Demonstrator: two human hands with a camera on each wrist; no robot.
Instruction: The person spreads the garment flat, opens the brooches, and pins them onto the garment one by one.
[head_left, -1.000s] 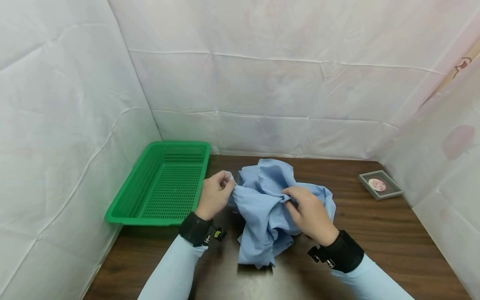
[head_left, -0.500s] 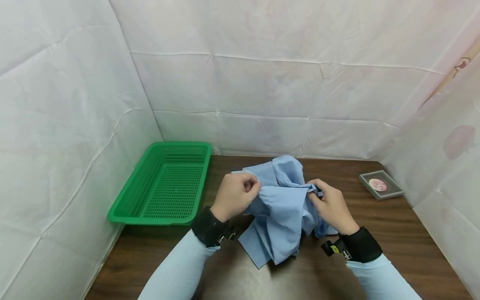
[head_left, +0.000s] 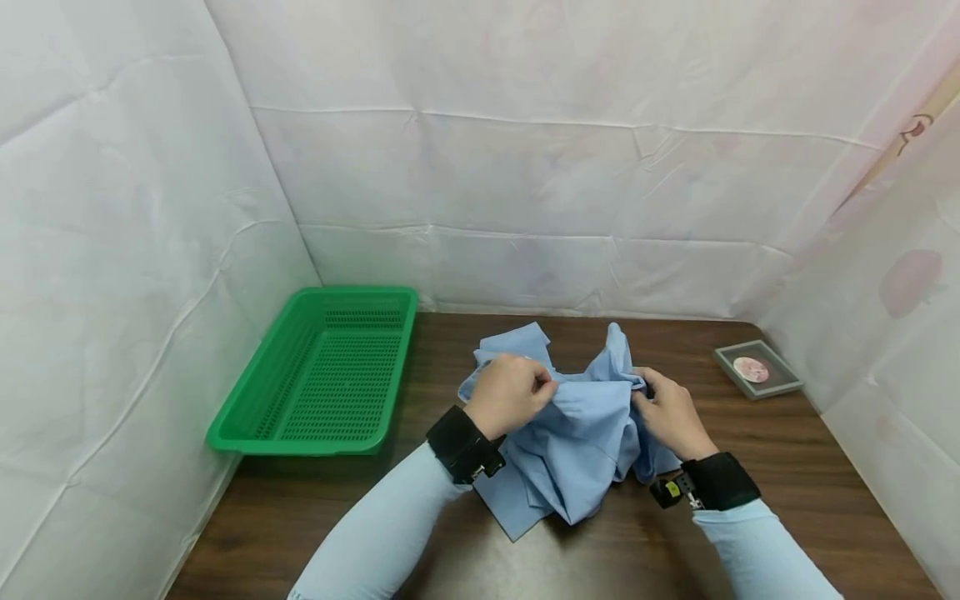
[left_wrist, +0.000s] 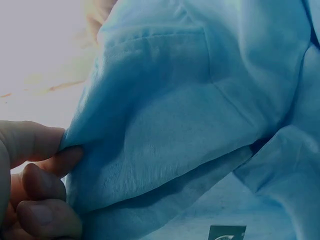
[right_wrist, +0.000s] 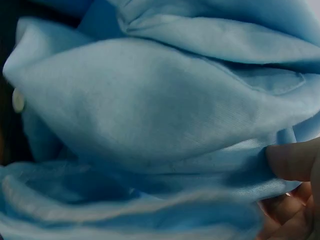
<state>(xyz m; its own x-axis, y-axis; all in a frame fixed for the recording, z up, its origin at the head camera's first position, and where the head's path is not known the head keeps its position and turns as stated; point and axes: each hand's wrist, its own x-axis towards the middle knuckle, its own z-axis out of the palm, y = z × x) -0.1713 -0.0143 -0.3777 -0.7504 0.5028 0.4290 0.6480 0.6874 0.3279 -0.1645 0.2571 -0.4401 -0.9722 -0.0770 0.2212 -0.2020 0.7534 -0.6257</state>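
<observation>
A light blue shirt (head_left: 577,442) lies bunched on the table, its upper part lifted between two hands. My left hand (head_left: 512,393) pinches a stitched edge of it between thumb and finger; in the left wrist view the other fingers curl below the cloth, and a small dark label (left_wrist: 227,233) shows inside. On the other side, my right hand (head_left: 670,412) pinches the fabric near its right end. Folds and a pale button (right_wrist: 18,100) appear in the right wrist view. Part of the right fingers is hidden behind cloth.
A green perforated plastic basket (head_left: 341,375) stands on the left of the brown wooden table (head_left: 757,467). At the back right lies a grey square dish (head_left: 759,369) with a pink round piece. White sheets (head_left: 525,167) wall the table at the back and sides.
Both hands have shifted right with the shirt, the left hand most. The cloth's top edge now stretches between them, and its lower part has swung to the right.
</observation>
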